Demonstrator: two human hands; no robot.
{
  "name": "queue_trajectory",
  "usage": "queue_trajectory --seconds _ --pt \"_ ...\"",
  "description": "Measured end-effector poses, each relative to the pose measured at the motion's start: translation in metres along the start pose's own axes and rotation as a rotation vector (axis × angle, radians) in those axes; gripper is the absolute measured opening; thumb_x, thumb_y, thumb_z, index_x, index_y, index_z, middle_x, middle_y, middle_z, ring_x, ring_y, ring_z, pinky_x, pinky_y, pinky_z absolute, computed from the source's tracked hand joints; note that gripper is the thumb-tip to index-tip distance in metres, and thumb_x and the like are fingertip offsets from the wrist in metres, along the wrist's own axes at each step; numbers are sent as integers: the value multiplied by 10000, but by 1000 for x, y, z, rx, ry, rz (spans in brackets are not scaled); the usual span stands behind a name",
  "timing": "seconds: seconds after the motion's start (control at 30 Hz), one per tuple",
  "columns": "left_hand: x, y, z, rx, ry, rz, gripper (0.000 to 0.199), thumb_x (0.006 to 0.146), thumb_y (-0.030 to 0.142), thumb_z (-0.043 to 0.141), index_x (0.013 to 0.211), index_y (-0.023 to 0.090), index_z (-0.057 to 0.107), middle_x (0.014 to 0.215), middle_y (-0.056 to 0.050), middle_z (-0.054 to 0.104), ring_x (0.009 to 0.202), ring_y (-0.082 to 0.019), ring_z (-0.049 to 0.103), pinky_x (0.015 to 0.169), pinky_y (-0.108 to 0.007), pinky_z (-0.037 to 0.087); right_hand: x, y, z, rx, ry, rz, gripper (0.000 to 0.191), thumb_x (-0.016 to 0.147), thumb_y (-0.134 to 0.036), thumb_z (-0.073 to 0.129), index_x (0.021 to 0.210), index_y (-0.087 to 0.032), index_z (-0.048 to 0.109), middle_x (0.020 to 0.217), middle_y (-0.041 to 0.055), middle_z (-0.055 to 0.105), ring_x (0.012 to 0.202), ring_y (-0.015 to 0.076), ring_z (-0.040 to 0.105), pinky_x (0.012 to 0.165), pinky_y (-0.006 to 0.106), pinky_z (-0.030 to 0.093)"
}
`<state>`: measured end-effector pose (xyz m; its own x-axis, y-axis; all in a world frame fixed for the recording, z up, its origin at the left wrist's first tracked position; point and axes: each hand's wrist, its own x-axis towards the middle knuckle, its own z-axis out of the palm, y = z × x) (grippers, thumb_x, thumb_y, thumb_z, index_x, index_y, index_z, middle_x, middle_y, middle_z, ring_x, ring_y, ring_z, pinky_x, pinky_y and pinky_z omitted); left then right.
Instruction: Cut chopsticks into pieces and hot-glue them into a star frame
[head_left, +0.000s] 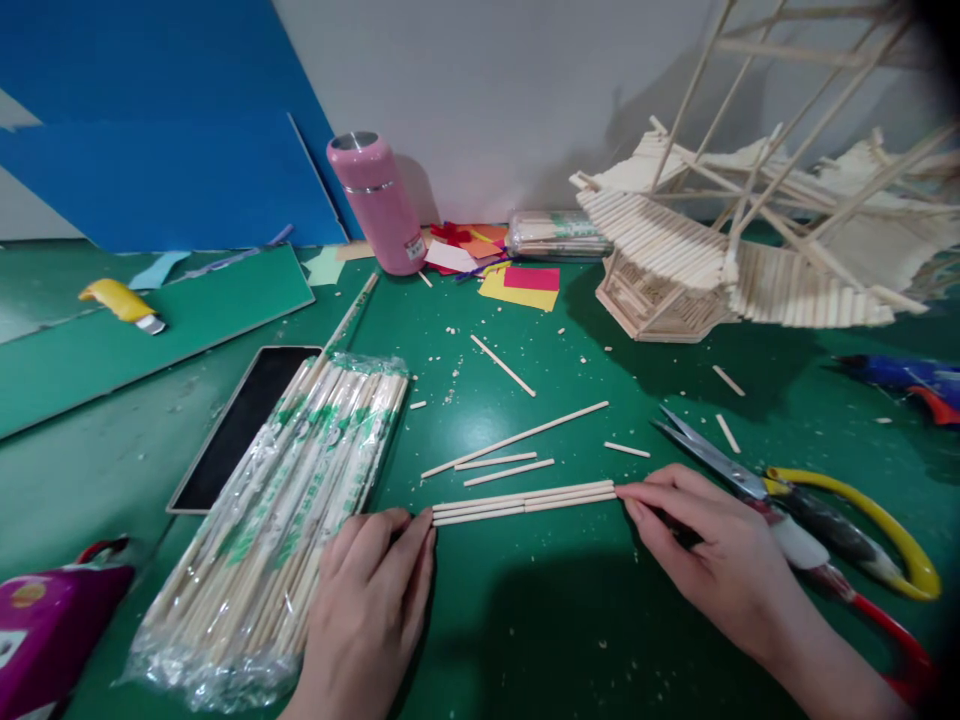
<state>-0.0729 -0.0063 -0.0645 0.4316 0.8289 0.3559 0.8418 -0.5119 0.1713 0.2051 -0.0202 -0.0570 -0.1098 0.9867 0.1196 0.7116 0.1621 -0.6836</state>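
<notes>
OK, both hands on one row of thin sticks [517, 503] lying flat on the bench [570, 620], just in front of the person. Left hand [371, 590] has its fingertips at the left end, right hand [709, 560] has its own at the right end; from this angle can't tell if they pinch or only press.

Loose sticks [517, 440] lie just beyond the row. Plastic-wrapped pack [262, 530] sits beside the left hand, scissors [754, 485] beside the right. Farther back: pink flask [379, 205] and, on the right, a stick model [660, 235]. Yellow cutter [120, 300] is on a green board [225, 310], back left.
</notes>
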Motion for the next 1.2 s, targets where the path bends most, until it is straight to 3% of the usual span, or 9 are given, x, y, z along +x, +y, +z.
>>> queue_trajectory --seconds 0.5,0.83,1.2 --pt "2 -3 1 12 11 9 216 846 260 427 964 129 552 857 -68 505 778 -185 509 712 -338 426 3 -4 -2 0 35 37 186 814 -186 461 889 -175 631 793 43 579 714 138 558 617 247 467" --pt "0 6 -3 -47 7 -75 239 797 133 473 1033 123 515 890 -83 492 797 -184 495 719 -334 441 -2 0 1 -96 87 -24 131 803 -246 507 861 -225 623 800 20 580 711 137 572 617 232 466" --pt "-3 6 -1 -79 -51 -106 283 799 112 452 1079 109 499 901 -92 469 819 -192 479 702 -333 450 -1 2 2 -144 100 -62 124 800 -254 511 861 -233 617 800 14 585 703 130 578 615 221 470"
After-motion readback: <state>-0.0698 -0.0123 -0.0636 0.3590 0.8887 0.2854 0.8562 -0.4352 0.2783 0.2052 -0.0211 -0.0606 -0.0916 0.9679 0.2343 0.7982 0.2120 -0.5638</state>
